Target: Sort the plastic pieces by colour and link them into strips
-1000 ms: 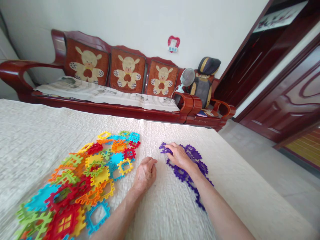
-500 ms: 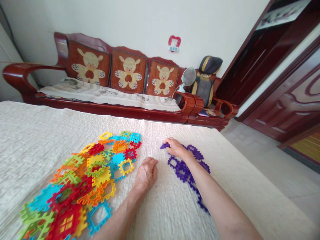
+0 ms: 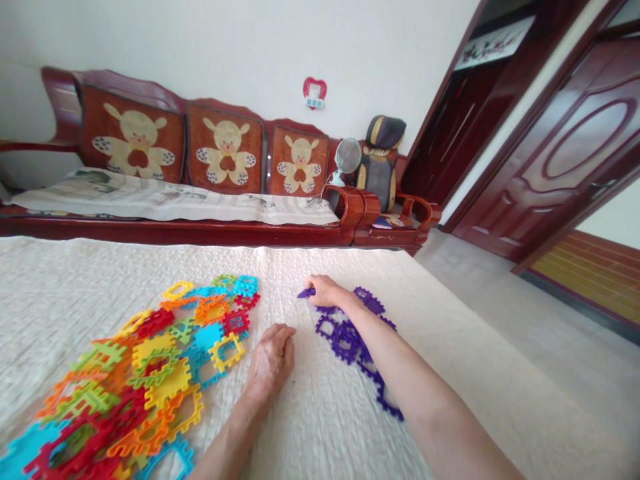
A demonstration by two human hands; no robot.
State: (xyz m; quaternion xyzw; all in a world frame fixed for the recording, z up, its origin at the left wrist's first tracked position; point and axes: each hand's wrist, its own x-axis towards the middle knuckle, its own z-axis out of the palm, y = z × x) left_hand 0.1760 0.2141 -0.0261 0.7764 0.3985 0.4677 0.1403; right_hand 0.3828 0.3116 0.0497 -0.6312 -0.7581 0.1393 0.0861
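My right hand (image 3: 325, 291) pinches a purple toothed plastic building piece (image 3: 307, 293) at the far end of a group of purple building pieces (image 3: 345, 340). Part of that group lies hidden beneath my right forearm. On the cloth between the purple group and a mixed-colour pile rests my left hand (image 3: 271, 353), its fingers curled in and nothing visible in them. The pile of interlocking pieces (image 3: 163, 380) in red, yellow, orange, green and blue spreads to the left of it, overlapping in layers. Nearest to my left hand is a yellow square frame piece (image 3: 227, 352).
A pale textured cloth (image 3: 450, 347) covers the table. Behind its far edge stands a wooden sofa (image 3: 345, 210) with bear cushions (image 3: 225, 150). A small fan (image 3: 347, 159) is by the sofa's right arm, and a brown door (image 3: 565, 147) is at the right.
The view has swung to the right, so everything sits further left. My right hand still grips the purple piece; my left hand stays curled on the cloth.
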